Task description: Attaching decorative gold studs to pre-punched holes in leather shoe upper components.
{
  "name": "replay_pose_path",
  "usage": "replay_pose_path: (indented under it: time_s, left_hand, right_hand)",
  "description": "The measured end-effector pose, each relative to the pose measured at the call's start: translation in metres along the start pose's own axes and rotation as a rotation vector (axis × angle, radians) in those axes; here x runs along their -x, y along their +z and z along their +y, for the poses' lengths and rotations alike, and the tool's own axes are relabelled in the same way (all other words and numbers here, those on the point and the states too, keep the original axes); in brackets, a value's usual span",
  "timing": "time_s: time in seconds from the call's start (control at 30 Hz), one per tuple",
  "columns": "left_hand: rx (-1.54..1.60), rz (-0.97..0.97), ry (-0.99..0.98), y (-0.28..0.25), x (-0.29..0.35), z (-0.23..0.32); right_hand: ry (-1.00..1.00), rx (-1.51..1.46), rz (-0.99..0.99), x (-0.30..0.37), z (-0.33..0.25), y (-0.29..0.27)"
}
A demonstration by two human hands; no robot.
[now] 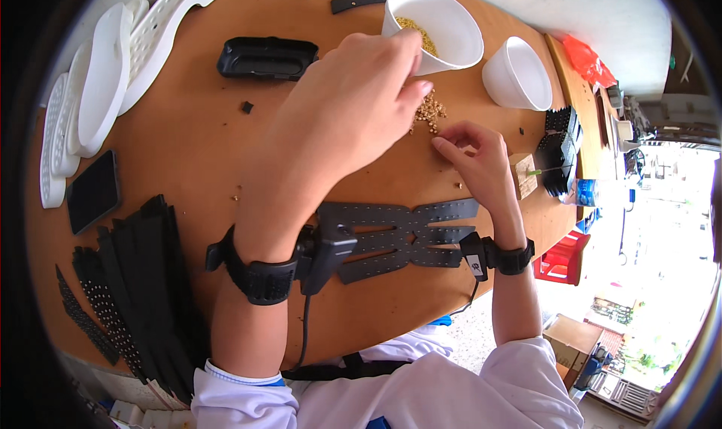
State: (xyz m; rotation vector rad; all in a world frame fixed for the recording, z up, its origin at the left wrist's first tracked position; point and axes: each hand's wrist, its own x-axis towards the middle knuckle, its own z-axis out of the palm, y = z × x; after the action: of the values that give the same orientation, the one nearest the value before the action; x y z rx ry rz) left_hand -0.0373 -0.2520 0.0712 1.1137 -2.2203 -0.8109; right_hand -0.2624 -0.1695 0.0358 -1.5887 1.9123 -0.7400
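Note:
My left hand (353, 102) hangs over the near side of a white bowl (459, 38) with small yellow-gold pieces (417, 34) inside. Its fingers curl downward, their tips mostly hidden, and anything in them is hidden too. Just below that bowl lies a loose heap of small gold-coloured bits (430, 115). My right hand (477, 154) is beside the heap, thumb and forefinger bent together; I cannot make out what they hold. Between my forearms a dark grey, many-armed flat piece (410, 237) with rows of small holes lies on the table.
A second white bowl (515, 75) stands at the right, near a wooden block (524, 175) and a black studded stack (560, 151). Leftward lie a black tray (267, 59), white perforated shapes (105, 83), a phone (94, 192) and black strips (150, 278). Both wrists wear strapped devices with cables.

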Motion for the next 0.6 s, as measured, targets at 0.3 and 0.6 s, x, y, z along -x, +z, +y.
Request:
replay_pose_path:
  time_s: [0.3,0.6]
  left_hand:
    - [0.612,0.241,0.195,-0.021,-0.002,0.012]
    - [0.58,0.091,0.321,-0.033,0.005,0.012]
  right_hand:
    - [-0.023,0.068,0.0,0.003,0.004,-0.001]
    - [0.105,-0.028,-0.008,0.009,0.001,0.002]
